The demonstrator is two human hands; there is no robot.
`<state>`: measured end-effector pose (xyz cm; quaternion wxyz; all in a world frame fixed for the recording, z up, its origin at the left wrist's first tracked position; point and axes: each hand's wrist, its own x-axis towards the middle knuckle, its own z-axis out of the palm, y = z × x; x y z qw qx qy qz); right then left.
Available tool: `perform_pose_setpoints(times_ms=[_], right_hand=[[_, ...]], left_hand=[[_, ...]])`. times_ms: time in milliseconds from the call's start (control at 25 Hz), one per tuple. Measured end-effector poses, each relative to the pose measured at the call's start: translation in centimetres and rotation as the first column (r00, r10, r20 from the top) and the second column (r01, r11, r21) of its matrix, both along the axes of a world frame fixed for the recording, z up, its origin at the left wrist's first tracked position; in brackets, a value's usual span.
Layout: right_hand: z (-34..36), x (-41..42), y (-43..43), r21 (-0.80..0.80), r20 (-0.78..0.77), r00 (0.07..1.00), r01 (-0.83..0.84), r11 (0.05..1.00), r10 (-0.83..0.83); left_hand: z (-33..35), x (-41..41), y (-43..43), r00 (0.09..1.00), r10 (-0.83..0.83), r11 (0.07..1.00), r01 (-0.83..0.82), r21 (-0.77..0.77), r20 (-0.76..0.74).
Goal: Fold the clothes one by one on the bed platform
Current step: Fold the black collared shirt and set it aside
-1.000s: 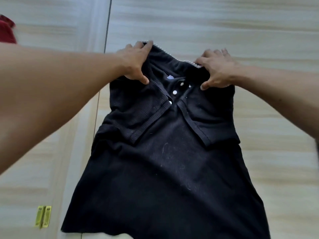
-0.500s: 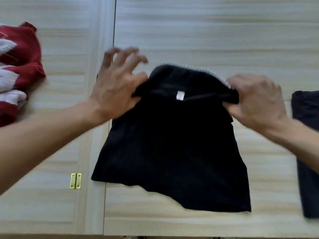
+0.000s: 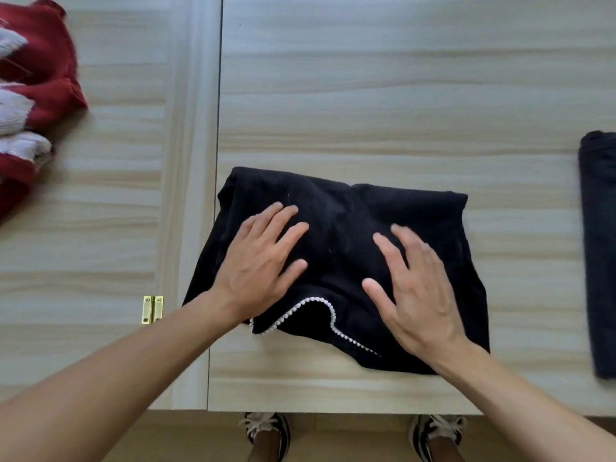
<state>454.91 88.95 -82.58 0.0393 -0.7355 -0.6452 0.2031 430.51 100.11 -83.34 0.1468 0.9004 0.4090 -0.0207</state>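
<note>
Near front edge of bed platform (image 3: 366, 111): folded black top (image 3: 336, 215), pearl trim (image 3: 321, 301) toward front. Pressed flat under left hand (image 3: 256, 271) and right hand (image 3: 418, 295), fingers (image 3: 290, 235) straight and spread. Red-and-white garment (image 3: 43, 61) at left edge, dark folded garment (image 3: 600, 248) at right edge.

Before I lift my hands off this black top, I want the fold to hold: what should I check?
1. Left hand and right hand flat, pressing the black top: ok.
2. Black top wholly on the bed platform, short of its near edge: ok.
3. Outline square: not ok; the near edge slants and the beaded trim curves.
4. Dark folded garment at right lies apart: ok.
5. Red and white garment at left lies apart: ok.
6. Layers underneath smooth: cannot tell, hidden.
</note>
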Motion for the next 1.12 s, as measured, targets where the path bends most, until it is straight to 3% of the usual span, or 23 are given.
perform_pose_setpoints(times_ms=[160,280,360,440,520,600,680,800,880,920,960,1000,1080,1120], right_hand=[[-5.5,2.2,-1.0,-0.158,0.138,0.99,0.034,0.987,-0.012],[-6.2,4.5,-2.8,-0.136,0.198,0.971,0.163,0.977,-0.135],[-4.9,4.7,-3.5,-0.095,0.078,0.875,0.483,0.871,-0.477],[-3.9,4.5,-3.5,-0.178,-0.066,0.677,0.715,0.676,-0.733],[-3.4,4.1,-2.9,-0.207,-0.064,0.608,0.768,0.607,-0.791],[-3.6,4.4,-1.9,-0.245,-0.068,0.549,0.8,0.548,-0.833],[-3.4,5.0,-0.6,-0.322,-0.139,0.434,0.83,0.455,-0.89],[-0.2,4.7,1.2,-0.426,-0.315,0.32,0.794,0.434,-0.894],[3.8,2.6,2.9,-0.439,-0.456,0.307,0.739,0.511,-0.835],[6.0,1.1,3.9,-0.418,-0.521,0.327,0.707,0.57,-0.788],[8.1,-0.7,4.8,-0.387,-0.575,0.363,0.668,0.635,-0.733],[10.0,-2.7,5.7,-0.357,-0.623,0.406,0.612,0.705,-0.668],[12.4,-7.2,7.2,-0.368,-0.703,0.45,0.432,0.823,-0.551],[13.3,-9.4,7.7,-0.398,-0.733,0.455,0.317,0.861,-0.506]], left_hand=[[-4.2,-1.3,-0.2,0.947,-0.108,0.987,0.066,-0.147,-0.303],[-4.1,-2.1,0.2,0.908,-0.178,0.977,0.115,-0.182,-0.379],[-3.2,-0.7,-0.3,0.937,-0.145,0.984,0.102,-0.148,-0.318],[-2.4,2.3,-1.4,0.984,-0.108,0.991,0.095,-0.093,-0.144],[-2.7,5.4,-2.8,0.993,-0.095,0.993,0.09,-0.078,-0.068],[-3.9,7.2,-3.8,0.982,-0.103,0.991,0.087,-0.104,-0.155],[-5.3,7.4,-4.2,0.951,-0.127,0.987,0.093,-0.132,-0.283],[-5.0,7.2,-4.3,0.94,-0.13,0.984,0.083,-0.159,-0.315],[-3.4,6.6,-4.4,0.991,-0.041,0.985,0.019,-0.169,-0.128],[-2.2,6.1,-4.5,0.996,0.08,0.973,-0.069,-0.222,0.04],[-1.1,5.2,-4.4,0.941,0.262,0.925,-0.181,-0.333,0.216],[0.2,4.1,-4.2,0.815,0.468,0.831,-0.273,-0.484,0.343],[3.0,1.5,-2.9,0.415,0.807,0.555,-0.29,-0.78,0.42],[3.9,0.1,-1.8,0.213,0.907,0.407,-0.222,-0.886,0.363]])
